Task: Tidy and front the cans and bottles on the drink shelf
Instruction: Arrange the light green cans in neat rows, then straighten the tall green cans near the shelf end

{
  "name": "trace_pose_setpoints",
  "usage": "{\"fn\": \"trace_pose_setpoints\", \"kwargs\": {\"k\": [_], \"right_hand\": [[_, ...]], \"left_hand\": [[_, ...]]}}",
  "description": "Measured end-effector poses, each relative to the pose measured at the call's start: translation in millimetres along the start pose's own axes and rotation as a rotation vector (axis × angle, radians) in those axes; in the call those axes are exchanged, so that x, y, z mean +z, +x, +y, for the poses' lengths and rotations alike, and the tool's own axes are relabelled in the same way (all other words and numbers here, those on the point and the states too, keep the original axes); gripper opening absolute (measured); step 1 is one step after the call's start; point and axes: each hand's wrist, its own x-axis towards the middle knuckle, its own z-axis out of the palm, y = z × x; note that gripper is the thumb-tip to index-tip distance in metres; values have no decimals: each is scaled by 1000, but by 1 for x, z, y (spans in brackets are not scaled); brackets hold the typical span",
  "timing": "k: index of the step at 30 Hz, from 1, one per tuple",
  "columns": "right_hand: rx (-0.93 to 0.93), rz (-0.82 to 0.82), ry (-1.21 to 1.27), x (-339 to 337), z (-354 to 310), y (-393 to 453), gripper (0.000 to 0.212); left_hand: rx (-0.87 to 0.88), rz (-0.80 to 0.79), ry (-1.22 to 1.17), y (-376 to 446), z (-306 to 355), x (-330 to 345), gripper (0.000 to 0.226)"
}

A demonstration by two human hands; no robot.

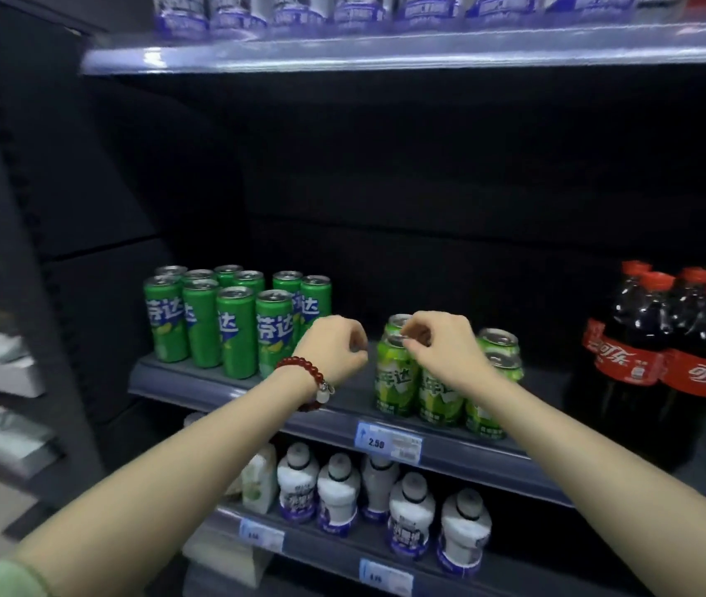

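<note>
Dark shelving fills the view, with the grey drink shelf [230, 387] running across the middle and a pale, blurred row of bottles on the shelf above. At the far left of the drink shelf stands a cluster of tall green cans [237, 325], upright, packed close in slanting rows, labels facing out. Just right of them the left hand [334, 344] hovers over a bare stretch of the shelf, a red bead bracelet [306, 372] on the wrist; its grip is curled loosely closed and seems to hold nothing, though the fingertips are turned away. Next along sits a small group of short green cans [398, 381] near the front lip, upright and touching one another. The right hand [437, 344] rests over the top of them, thumb and fingertips pinched at the rim of one front can [394, 377]; whether the grip truly has hold of it or only touches the lid I cannot tell. Below this group a blue price tag [387, 441] is fixed to the shelf edge. Well apart, at the far right, stand big cola bottles [682, 351] with red caps and red labels. On the shelf beneath are white bottles [338, 493] in an uneven row.
</note>
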Motion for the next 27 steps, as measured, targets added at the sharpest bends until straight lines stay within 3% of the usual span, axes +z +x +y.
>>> {"fn": "trace_pose_setpoints", "kwargs": {"k": [10,19,24,27], "right_hand": [[-45,-58,-90,74,-71,33,13],[264,-65,-9,155,-112,53,16],[519,-26,84,179,-107,47,49],[565,-20,198,189,-105,49,76]], "left_hand": [[-48,-54,16,-18,-105,-36,17],[-140,-128,-58,-10,-224,-42,11],[-251,-92,-112,-4,-245,-31,33],[-260,-97,-95,0,-242,-21,41]]}}
